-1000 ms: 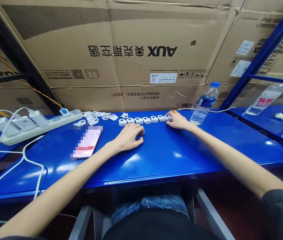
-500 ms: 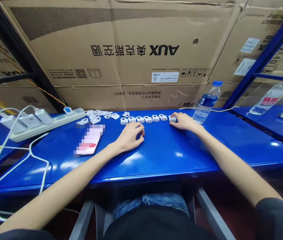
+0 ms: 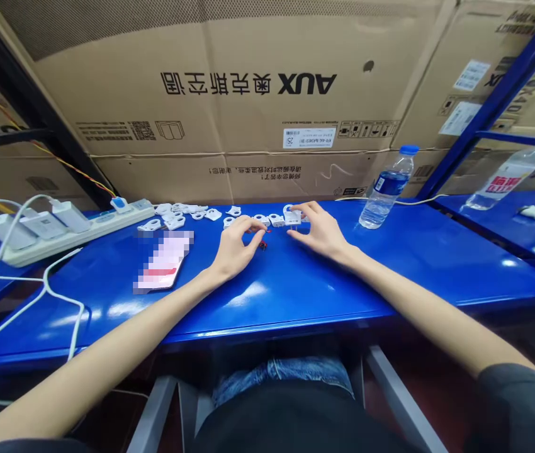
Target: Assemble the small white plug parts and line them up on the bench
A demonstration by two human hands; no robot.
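Note:
My right hand (image 3: 321, 231) grips a white plug with a ring-shaped handle (image 3: 292, 218) between thumb and fingers, its thin metal prongs pointing down just over the table. To its left, my left hand (image 3: 238, 244) pinches a tiny red piece (image 3: 268, 231), too small to make out. A few small red and dark bits (image 3: 263, 246) lie on the blue table right below the left fingertips. Behind both hands runs a row of similar white plugs (image 3: 275, 220), partly hidden by my fingers. More white ring-handled pieces (image 3: 174, 219) lie in a loose heap at the back left.
A phone with a blurred screen (image 3: 166, 261) lies left of my left arm. White chargers (image 3: 43, 228) fill a power strip (image 3: 95, 228), with cables looping over the left edge. One water bottle (image 3: 385, 189) stands at the back right. A large cardboard box (image 3: 248, 119) rises behind the blue table (image 3: 286, 289).
My right hand has moved left and lifted a white plug from the right end of the row. My left hand shifted slightly, uncovering red bits on the table.

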